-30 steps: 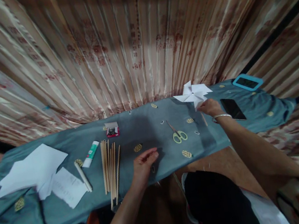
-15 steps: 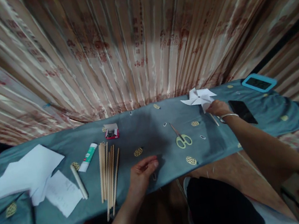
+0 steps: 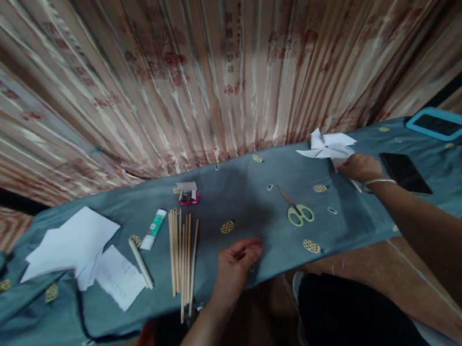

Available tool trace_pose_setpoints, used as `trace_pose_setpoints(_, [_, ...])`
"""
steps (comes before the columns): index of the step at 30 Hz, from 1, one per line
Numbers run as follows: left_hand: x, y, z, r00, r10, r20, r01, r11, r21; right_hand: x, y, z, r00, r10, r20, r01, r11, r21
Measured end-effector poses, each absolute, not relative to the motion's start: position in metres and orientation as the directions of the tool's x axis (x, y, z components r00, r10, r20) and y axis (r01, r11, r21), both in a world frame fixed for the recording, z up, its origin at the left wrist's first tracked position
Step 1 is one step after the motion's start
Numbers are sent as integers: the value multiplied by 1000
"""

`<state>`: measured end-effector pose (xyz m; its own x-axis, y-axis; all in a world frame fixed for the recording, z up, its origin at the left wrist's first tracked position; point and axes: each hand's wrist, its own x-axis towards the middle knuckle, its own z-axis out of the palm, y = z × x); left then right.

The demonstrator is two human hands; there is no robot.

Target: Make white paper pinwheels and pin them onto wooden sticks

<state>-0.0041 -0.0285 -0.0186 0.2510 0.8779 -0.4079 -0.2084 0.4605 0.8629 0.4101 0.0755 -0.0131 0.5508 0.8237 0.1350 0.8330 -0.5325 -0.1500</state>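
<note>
At the far right part of the cloth, my right hand point(image 3: 360, 167) is closed round the lower part of a white paper pinwheel point(image 3: 333, 151). The thin stick of the pinwheel point(image 3: 356, 185) shows just below the fingers. My left hand point(image 3: 237, 265) hovers at the near edge of the table, fingers loosely curved and thumb a little apart, with nothing visible in it. Between the hands lie scissors point(image 3: 300, 214) with light green handles, blades pointing away. Left of my left hand is a bundle of several wooden sticks point(image 3: 182, 257).
A small red box point(image 3: 188, 197) of dark bits stands open behind the sticks. Farther left lie a glue tube point(image 3: 154, 229), a pale rod point(image 3: 140, 263), a written sheet point(image 3: 120, 278) and white paper point(image 3: 72, 239). A phone point(image 3: 405, 173) and a blue-framed tablet point(image 3: 440, 124) are at the right.
The view has turned slightly left, so everything appears farther right. My right hand still holds the pinwheel in the same place, and my left hand has barely moved.
</note>
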Motion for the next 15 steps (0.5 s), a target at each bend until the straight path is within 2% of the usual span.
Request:
trace_pose_setpoints(4, [-7, -34, -19, 259, 888, -380, -187, 432, 882, 390, 58, -6, 484, 860, 162, 875, -479, -69])
trace_pose_setpoints(8, [-9, -41, -22, 265, 917, -297, -166, 347, 923, 358, 41, -6, 376, 903, 210, 927, -371, -64])
trace_pose_setpoints(11, [-14, -44, -23, 267, 934, -238, -139, 282, 949, 321, 33, -13, 250, 921, 300, 962, -201, -183])
trace_pose_setpoints(12, [-16, -44, -22, 267, 937, -224, -134, 266, 954, 305, 31, -15, 226, 923, 310, 957, -151, -247])
trace_pose_setpoints(15, [-23, -46, -19, 270, 940, -211, -133, 253, 958, 252, 25, -19, 113, 943, 313, 942, -1, -335])
